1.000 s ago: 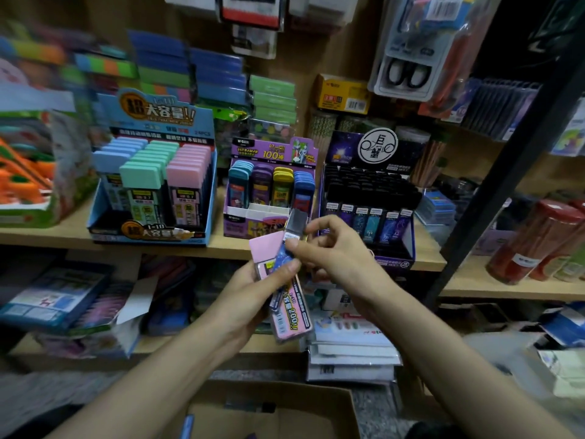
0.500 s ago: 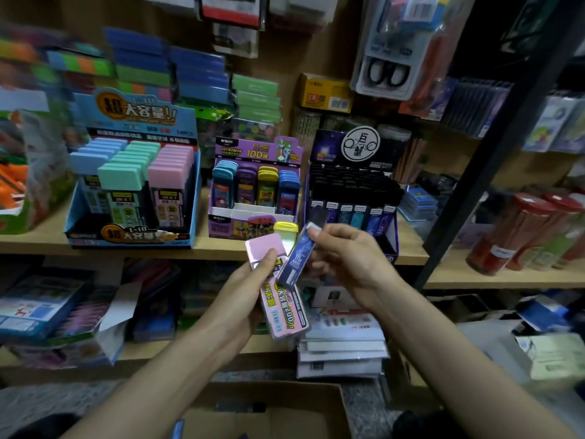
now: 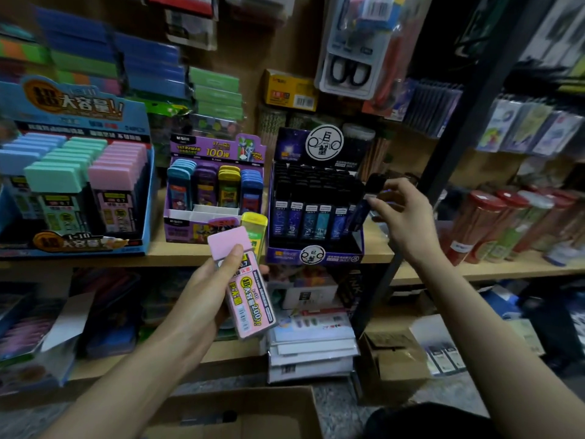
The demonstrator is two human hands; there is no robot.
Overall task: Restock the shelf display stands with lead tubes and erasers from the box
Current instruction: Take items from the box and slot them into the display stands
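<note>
My left hand (image 3: 205, 293) grips a pink lead case (image 3: 245, 286) with a yellow-capped case (image 3: 254, 228) behind it, held below the shelf edge. My right hand (image 3: 402, 217) pinches a slim dark-blue lead tube (image 3: 364, 205) with a black cap, at the right end of the dark constellation display stand (image 3: 316, 198). That stand holds rows of black-capped tubes. A purple stand (image 3: 215, 188) with coloured cases sits to its left. A blue stand (image 3: 72, 185) at the far left holds blue, green and pink cases.
An open cardboard box (image 3: 240, 413) sits on the floor at the bottom. A black shelf post (image 3: 449, 160) slants just right of my right hand. Red-lidded jars (image 3: 481, 223) stand on the right shelf. Stacked booklets (image 3: 310, 343) and a small carton (image 3: 395, 359) fill the lower shelf.
My right hand has carried the dark-blue tube away from the left hand, up and right to the dark stand's right end. The left hand keeps its cases.
</note>
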